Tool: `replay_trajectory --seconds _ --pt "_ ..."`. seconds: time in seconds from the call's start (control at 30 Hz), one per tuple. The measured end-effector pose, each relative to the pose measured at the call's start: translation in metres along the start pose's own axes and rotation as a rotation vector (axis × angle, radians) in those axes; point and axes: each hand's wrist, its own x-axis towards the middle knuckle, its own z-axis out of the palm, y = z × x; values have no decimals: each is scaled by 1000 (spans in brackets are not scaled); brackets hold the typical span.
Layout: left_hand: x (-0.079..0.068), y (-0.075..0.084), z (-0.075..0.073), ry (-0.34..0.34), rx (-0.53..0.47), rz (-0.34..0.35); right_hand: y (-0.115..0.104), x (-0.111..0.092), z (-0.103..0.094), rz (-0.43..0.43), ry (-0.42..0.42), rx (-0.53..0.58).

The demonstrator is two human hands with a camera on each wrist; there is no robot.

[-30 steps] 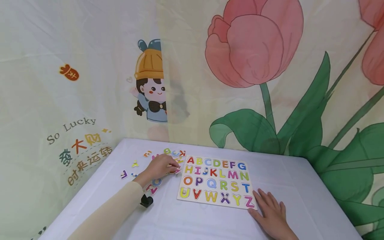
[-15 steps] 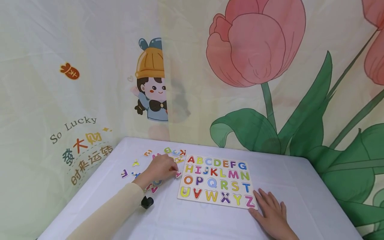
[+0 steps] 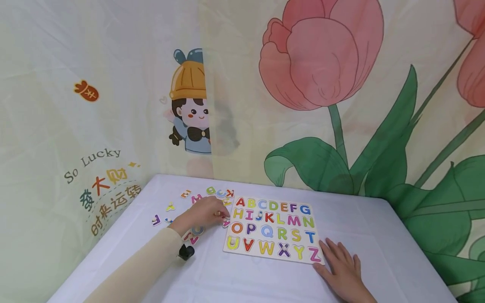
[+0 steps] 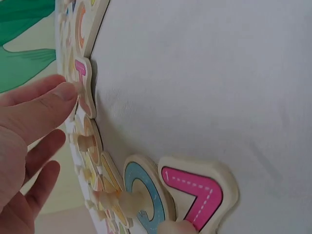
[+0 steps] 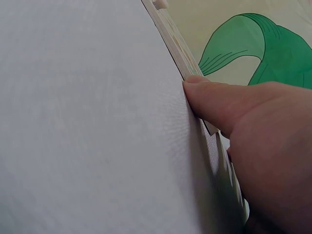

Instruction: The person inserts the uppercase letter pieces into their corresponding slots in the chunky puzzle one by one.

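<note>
Board (image 3: 256, 253) holds U (image 3: 233, 244), X (image 3: 284, 250); left hand (image 3: 206, 211) pinches letter (image 4: 87, 95); right hand (image 3: 342, 268) splayed against edge (image 5: 171, 45)

On the table (image 3: 379, 229), the letter board (image 3: 259, 235) has the right hand (image 3: 344, 271) touching its four-o'clock corner, the left hand (image 3: 206, 212) and its pinched letter piece (image 4: 88, 95) just beside its nine-o'clock edge, loose letter pieces (image 3: 196, 198) from nine to ten, and the backdrop (image 3: 242, 105) behind at twelve.

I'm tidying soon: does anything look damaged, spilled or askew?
No damage or spill shows. Several colourful wooden letter pieces look askew, strewn at odd angles left of the pale rectangular wooden alphabet board.
</note>
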Motion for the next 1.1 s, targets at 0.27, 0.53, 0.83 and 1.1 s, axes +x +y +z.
replay_trajectory --seconds 0.27,0.53,0.83,1.1 --pt "6 -14 6 -63 -63 66 0 -1 2 9 -4 5" --pt "5 -11 5 -38 -67 50 0 -2 1 -3 8 -4" --pt "-6 -8 4 34 -31 -36 -1 1 -2 5 -4 -6" --pt "-14 -3 9 51 -78 -140 0 1 -1 11 -6 5"
